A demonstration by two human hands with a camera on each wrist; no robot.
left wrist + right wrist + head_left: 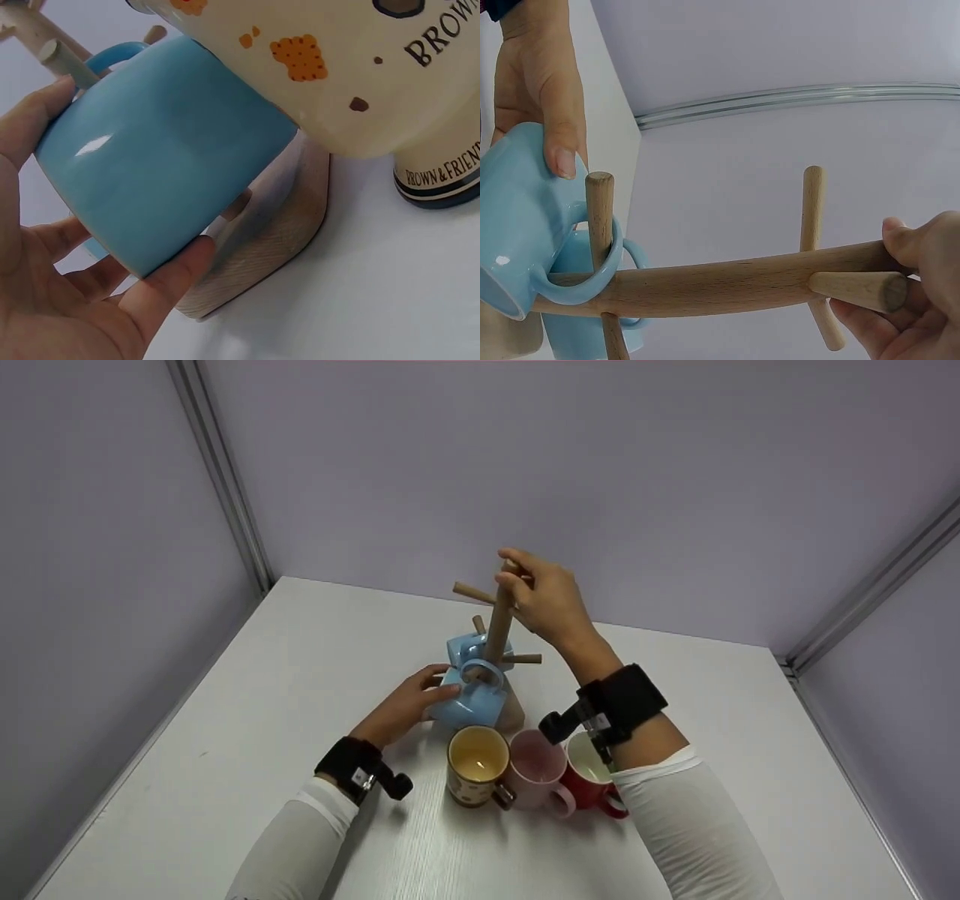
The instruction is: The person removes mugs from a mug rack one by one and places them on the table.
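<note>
A wooden mug tree stands mid-table on a square base. My right hand grips the top of its pole, the fingers curled round it. My left hand holds a light blue mug low on the near side of the tree, thumb and fingers wrapped round its body. The mug's handle is looped over a lower peg. A second blue mug hangs on the far side.
Three mugs stand in a row in front of the tree: a cream one with a biscuit print, a pink one and a red one under my right wrist. Grey partition walls close the white table at the back and sides.
</note>
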